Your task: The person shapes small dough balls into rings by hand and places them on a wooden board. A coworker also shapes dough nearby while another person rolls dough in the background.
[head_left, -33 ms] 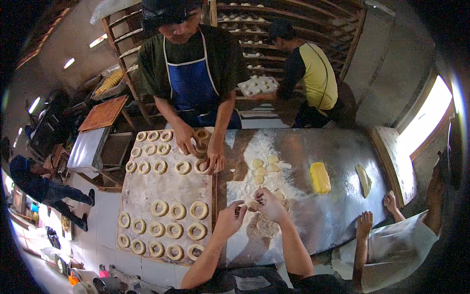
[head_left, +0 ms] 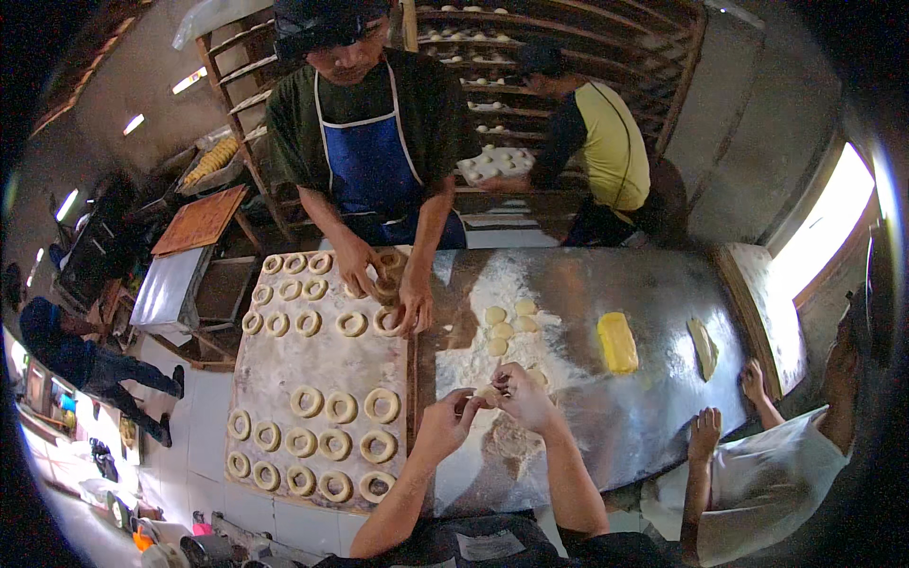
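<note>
Both my hands meet over the floured metal table. Between their fingertips is a small piece of dough (head_left: 489,394), partly covered by the fingers. My left hand (head_left: 448,422) pinches its left side, and my right hand (head_left: 526,398) grips it from the right and above. Just beyond lie several flattened round dough pieces (head_left: 502,330) on white flour (head_left: 492,289). Another round (head_left: 538,377) sits partly behind my right hand. Below my fingers is a crumbly patch of flour (head_left: 514,437). To the left, several dough rings (head_left: 342,407) rest in rows on a floured board (head_left: 317,360).
Across the table a person in a blue apron (head_left: 364,161) handles dough rings at the board. A yellow block (head_left: 618,343) and a pale dough strip (head_left: 704,348) lie to the right. Another person's hand (head_left: 704,432) rests at the right edge. Behind, someone holds a tray (head_left: 496,165) by racks.
</note>
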A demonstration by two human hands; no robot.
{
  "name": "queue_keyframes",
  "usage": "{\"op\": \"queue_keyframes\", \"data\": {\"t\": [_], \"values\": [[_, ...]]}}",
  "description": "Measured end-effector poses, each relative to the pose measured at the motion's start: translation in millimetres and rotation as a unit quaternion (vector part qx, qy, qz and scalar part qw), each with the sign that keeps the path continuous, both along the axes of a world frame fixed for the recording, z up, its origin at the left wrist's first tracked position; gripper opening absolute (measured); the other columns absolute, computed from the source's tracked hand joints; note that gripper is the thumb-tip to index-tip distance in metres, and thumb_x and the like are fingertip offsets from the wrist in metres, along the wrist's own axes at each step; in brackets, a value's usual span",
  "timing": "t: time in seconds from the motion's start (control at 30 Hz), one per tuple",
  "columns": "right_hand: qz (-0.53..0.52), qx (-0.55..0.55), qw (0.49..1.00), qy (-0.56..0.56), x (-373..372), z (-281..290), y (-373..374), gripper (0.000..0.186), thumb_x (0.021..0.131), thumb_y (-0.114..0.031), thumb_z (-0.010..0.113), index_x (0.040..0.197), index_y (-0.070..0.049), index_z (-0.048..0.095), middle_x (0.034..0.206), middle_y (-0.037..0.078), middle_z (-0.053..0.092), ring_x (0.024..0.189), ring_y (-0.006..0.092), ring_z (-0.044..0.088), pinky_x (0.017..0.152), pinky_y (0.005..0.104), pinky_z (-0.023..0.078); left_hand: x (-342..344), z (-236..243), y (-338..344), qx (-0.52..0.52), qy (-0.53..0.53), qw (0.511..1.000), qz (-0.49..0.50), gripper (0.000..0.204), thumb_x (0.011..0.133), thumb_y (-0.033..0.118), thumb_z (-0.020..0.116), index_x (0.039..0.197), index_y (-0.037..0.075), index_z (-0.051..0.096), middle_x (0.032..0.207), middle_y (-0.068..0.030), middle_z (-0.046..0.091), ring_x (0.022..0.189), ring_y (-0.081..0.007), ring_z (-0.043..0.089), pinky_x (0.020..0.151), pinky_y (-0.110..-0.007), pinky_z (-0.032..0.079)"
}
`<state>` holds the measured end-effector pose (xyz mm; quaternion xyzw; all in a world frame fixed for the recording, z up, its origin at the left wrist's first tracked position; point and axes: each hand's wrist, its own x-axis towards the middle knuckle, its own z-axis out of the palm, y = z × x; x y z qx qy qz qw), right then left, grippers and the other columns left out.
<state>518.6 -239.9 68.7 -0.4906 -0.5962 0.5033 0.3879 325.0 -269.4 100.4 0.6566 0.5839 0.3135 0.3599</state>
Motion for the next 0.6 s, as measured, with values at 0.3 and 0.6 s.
{"op": "queue_keyframes", "data": {"t": [0.3, 0.6], "values": [[-0.071, 0.064, 0.992, -0.086, 22.1, 36.4, -18.8, 0.051, 0.080, 0.000, 0.072, 0.123, -0.007, 0.046, 0.111, 0.011, 0.056, 0.096, 0.0223, 0.061, 0.084, 0.0339, 0.052, 48.6, 47.3, -12.2, -0.039, -0.104, 0.994, 0.025, 0.024, 0.083, 0.006, 0.074, 0.105, -0.001, 0.067, 0.095, -0.0131, 0.072, 0.091, -0.0199, 0.071, 0.079, -0.032, 0.057], [0.155, -0.032, 0.881, 0.445, 17.3, -5.3, -5.5, 0.064, 0.086, -0.028, 0.070, 0.137, -0.003, 0.041, 0.119, 0.011, 0.056, 0.110, 0.0261, 0.060, 0.096, 0.0386, 0.049, 67.0, -8.5, 4.4, 0.229, -0.186, 0.948, 0.120, 0.038, 0.079, -0.006, 0.059, 0.116, 0.000, 0.051, 0.111, -0.0181, 0.052, 0.107, -0.0304, 0.054, 0.093, -0.038, 0.046]]}}
